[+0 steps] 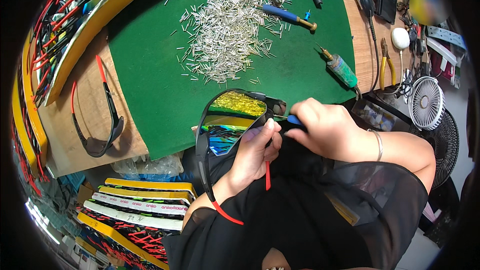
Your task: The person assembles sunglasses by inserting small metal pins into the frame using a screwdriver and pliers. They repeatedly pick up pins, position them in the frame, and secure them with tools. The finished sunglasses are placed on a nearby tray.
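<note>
A pair of wraparound sunglasses point(225, 122) with a black frame, a mirrored lens and red temple tips is gripped by my left hand point(253, 155). Its thumb and fingers pinch the frame beside the hinge. My right hand point(327, 126) is closed around the blue handle of a small screwdriver point(294, 119). The shaft points left and meets the frame near the hinge, just above my left thumb. My fingers hide the exact contact. Beyond the sunglasses, a heap of small silvery metal pins point(225, 35) lies on a green mat point(150, 90).
Another pair of sunglasses point(102, 142) sits on the wooden board at left. A blue-handled tool point(280, 13), a green-handled tool point(342, 71) and yellow pliers point(385, 65) lie at right, near a white fan point(426, 102). Trays of red-tipped frames point(145, 195) stand at lower left.
</note>
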A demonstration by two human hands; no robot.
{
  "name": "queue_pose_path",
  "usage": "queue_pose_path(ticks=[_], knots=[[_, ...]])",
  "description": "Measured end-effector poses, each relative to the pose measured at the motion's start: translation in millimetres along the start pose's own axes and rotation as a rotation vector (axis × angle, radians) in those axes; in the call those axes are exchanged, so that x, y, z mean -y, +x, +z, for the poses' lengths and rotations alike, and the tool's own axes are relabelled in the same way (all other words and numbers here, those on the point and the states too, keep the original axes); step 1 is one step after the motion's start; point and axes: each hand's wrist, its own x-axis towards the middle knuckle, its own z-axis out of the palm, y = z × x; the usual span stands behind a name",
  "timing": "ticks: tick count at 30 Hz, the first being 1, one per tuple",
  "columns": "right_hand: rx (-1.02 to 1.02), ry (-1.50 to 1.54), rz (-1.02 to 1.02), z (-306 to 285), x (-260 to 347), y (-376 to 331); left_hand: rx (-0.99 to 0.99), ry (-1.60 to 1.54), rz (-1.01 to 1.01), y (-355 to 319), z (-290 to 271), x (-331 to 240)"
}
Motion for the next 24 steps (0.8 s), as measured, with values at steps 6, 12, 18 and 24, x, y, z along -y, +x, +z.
queue_pose_path(ticks=[6, 12, 18, 24], knots=[[-0.007, 0.051, 0.010, -6.0, 3.2, 2.0, 0.009, 0.002, -0.003, 0.8, -2.0, 1.6], [0.245, 0.105, 0.248, -8.0, -3.2, 2.9, 0.011, -0.007, -0.007, 0.4, -0.1, 0.0], [-0.027, -0.078, -0.076, -2.2, -1.6, 1.0, 0.027, -0.008, 0.007, 0.5, -2.1, 0.9], [0.130, -0.016, 0.064, -8.0, -0.6, 1.2, 0.002, -0.007, -0.007, 0.9, -0.4, 0.6]])
